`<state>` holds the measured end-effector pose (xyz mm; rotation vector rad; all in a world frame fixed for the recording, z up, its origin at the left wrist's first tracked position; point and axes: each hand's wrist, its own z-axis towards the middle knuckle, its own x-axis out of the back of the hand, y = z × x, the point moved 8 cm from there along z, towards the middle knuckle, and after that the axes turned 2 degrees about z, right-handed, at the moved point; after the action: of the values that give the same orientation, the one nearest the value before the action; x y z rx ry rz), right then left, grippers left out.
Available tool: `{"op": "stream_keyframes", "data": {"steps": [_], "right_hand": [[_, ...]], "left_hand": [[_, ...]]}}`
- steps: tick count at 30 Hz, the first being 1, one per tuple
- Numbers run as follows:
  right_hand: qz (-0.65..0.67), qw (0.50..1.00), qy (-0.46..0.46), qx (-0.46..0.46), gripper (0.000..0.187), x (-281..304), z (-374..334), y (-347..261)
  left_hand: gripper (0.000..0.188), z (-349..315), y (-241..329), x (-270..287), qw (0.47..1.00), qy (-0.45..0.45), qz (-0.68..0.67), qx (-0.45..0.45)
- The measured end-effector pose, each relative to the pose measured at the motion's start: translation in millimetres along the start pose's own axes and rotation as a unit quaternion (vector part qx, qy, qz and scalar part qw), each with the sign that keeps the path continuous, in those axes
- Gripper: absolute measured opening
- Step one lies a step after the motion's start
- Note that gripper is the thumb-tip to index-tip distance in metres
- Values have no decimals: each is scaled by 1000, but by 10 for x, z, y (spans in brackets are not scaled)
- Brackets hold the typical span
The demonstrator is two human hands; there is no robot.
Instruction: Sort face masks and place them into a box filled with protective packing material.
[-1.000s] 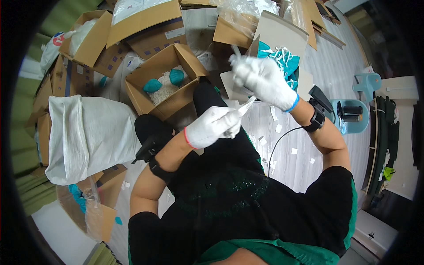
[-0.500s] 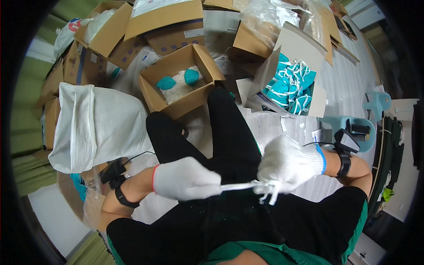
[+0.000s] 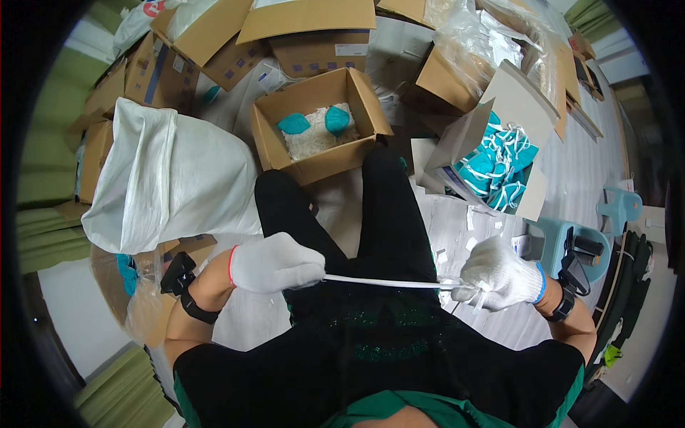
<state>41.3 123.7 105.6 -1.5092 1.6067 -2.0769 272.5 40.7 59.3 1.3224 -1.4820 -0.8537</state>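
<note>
A white elastic strap (image 3: 382, 283) stretches nearly level above my lap between two white knitted gloves. My left hand (image 3: 278, 264), its glove edged in red, is closed round one end. The other end disappears into my right hand (image 3: 499, 274), edged in blue, which is also closed; short loose white ends hang from its fingers. Beyond my knees, a cardboard box (image 3: 312, 171) holds a heap of white cords (image 3: 325, 145), with a teal cup-shaped mask (image 3: 294, 124) and another teal mask (image 3: 337, 120) lying on top.
At the right, an open carton (image 3: 464, 135) holds several teal masks with white straps (image 3: 499, 160). A white woven sack (image 3: 193, 178) lies at my left. Blue plastic stools (image 3: 556, 232) stand at the far right. Larger cardboard boxes (image 3: 314, 53) line the back.
My hands have drawn apart, so a longer length of strap shows between them. The whole view has shifted, with the boxes now further right.
</note>
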Motion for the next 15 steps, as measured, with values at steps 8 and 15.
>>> {"op": "stream_keyframes", "data": {"steps": [8,15], "right_hand": [[45,996,46,-60,20,150,-20,174],[283,867,206,-354,22,512,-443,1030]], "left_hand": [[33,-120,-385,283,989,29,-117,83],[32,-590,-1333,973,913,238,-300,139]]}}
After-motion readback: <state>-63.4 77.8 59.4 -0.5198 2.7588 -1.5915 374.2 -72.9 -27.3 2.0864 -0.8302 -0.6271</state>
